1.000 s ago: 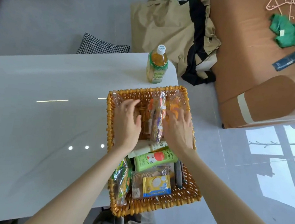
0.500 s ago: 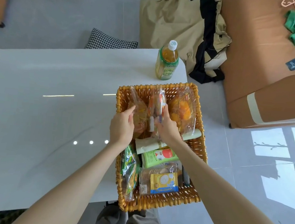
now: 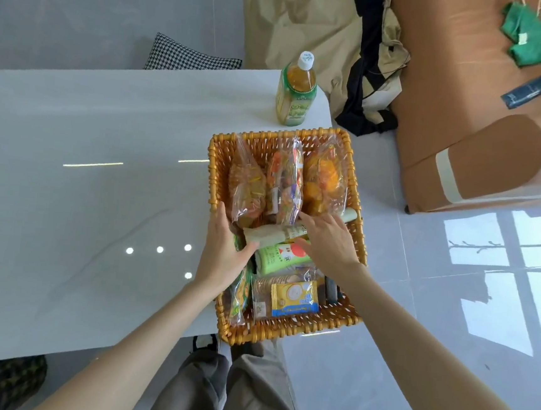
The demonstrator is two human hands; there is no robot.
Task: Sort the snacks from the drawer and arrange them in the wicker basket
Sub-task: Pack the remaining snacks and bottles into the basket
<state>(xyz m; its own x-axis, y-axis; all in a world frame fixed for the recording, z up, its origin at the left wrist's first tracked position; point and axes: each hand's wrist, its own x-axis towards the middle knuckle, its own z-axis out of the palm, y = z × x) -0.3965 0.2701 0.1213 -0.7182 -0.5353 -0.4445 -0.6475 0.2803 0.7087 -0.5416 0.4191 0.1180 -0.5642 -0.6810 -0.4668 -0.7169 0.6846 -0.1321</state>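
Observation:
The wicker basket point(image 3: 354, 245) sits at the white table's right edge. Three clear snack bags stand side by side in its far half: left bag point(image 3: 246, 183), middle bag point(image 3: 284, 183), right bag with orange pieces point(image 3: 325, 183). A pale roll-shaped packet point(image 3: 270, 234) lies across the middle. Nearer me are a green packet point(image 3: 277, 257), a cracker pack point(image 3: 263, 289), a yellow-blue packet point(image 3: 294, 296) and a green-yellow bag point(image 3: 240, 295). My left hand point(image 3: 225, 253) touches the roll's left end with spread fingers. My right hand point(image 3: 328, 242) lies flat over its right part.
A green-labelled drink bottle point(image 3: 295, 92) stands on the table point(image 3: 84, 188) just beyond the basket. A brown sofa point(image 3: 466, 124) with a beige and black bag point(image 3: 327, 30) stands to the right. A houndstooth cushion point(image 3: 187, 58) lies past the table's far edge.
Both hands let go of the upright bags and drew back toward me to the roll in the basket's middle. The three bags now stand side by side.

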